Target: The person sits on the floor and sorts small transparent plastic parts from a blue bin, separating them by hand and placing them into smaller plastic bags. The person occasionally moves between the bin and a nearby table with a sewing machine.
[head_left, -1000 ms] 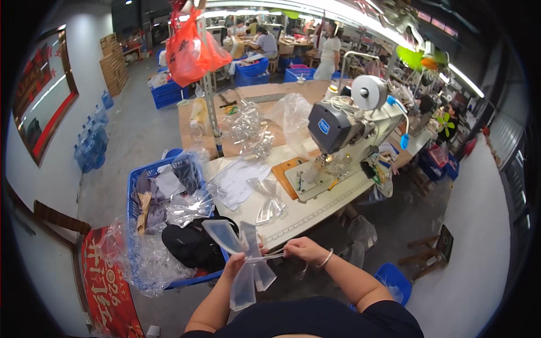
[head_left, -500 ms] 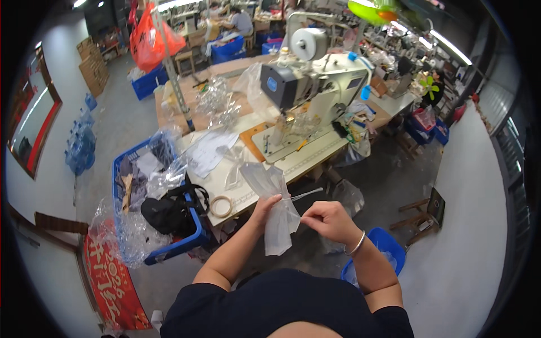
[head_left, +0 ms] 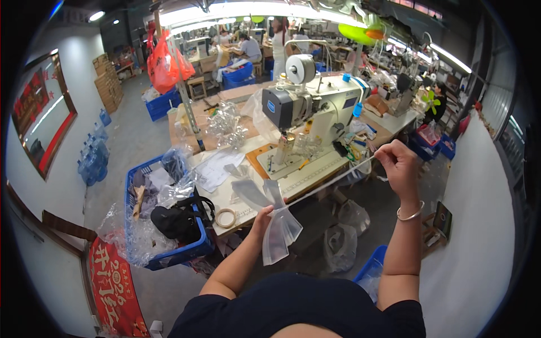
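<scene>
My left hand (head_left: 262, 222) is closed around the middle of a bundle of clear plastic sheets (head_left: 283, 235), whose ends fan out above and below it. From the bundle a thin whitish cord (head_left: 335, 179) runs taut up to the right. Its far end is pinched in my right hand (head_left: 399, 166), raised over the table's right part. A white sewing machine (head_left: 332, 110) stands behind the cord on the pale table (head_left: 242, 207). Nearest my left hand on that table lies a roll of tape (head_left: 226, 218).
To the left, a blue crate (head_left: 179, 254) holds plastic wrap and a black bag (head_left: 176, 221). A blue bin (head_left: 369, 265) sits low by my right arm, with clear bags (head_left: 340, 247) on the floor. A wooden stool (head_left: 434, 234) stands at right.
My right hand has moved up and to the right, away from the left, drawing the cord out long and straight. My left hand keeps its hold on the plastic sheets. The view has shifted slightly.
</scene>
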Available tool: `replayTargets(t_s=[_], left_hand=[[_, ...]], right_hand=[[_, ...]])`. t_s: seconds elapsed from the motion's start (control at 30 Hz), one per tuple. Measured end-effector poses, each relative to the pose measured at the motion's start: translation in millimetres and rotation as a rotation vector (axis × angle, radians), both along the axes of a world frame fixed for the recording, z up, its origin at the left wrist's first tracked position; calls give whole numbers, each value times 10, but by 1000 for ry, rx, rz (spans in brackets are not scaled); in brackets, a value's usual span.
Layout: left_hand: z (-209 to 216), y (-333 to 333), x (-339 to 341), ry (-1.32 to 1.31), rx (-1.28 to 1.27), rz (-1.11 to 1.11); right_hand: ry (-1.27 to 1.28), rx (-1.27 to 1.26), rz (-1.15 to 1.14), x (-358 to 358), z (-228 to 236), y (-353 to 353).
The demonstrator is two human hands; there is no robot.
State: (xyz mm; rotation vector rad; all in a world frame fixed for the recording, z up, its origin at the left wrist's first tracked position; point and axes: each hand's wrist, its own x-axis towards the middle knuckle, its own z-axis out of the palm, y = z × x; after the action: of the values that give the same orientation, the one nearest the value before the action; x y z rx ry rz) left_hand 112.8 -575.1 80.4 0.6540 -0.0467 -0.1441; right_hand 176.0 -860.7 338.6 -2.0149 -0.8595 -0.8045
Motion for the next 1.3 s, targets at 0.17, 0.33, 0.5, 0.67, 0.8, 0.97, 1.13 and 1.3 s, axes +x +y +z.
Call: replayTargets(t_s=[0.17, 0.33, 0.5, 0.67, 0.8, 0.97, 1.13, 1.3], left_hand=[[242, -15, -92, -238, -443, -10], [622, 119, 44, -239, -486, 243], [240, 706, 279, -290, 570, 1163], [146, 1067, -295, -14, 1334, 1060], [-154, 936, -545, 167, 1034, 572], [-310, 504, -436, 154, -311, 209], [-508, 494, -148, 118, -197, 683], [-865, 354, -74, 246, -264, 774]], right_hand=[[123, 92, -155, 876, -994, -188], [54, -361, -3, 621, -2858, 625], [540, -114, 706, -1151, -2753, 1736], [573, -78, 626, -726, -1583, 1835], [482, -5, 345, 237, -1942, 1684], [1287, 134, 485, 542, -3048, 1627], [1744, 903, 649, -553, -3515, 2092], [1811, 1160, 510, -738, -3284, 2144]])
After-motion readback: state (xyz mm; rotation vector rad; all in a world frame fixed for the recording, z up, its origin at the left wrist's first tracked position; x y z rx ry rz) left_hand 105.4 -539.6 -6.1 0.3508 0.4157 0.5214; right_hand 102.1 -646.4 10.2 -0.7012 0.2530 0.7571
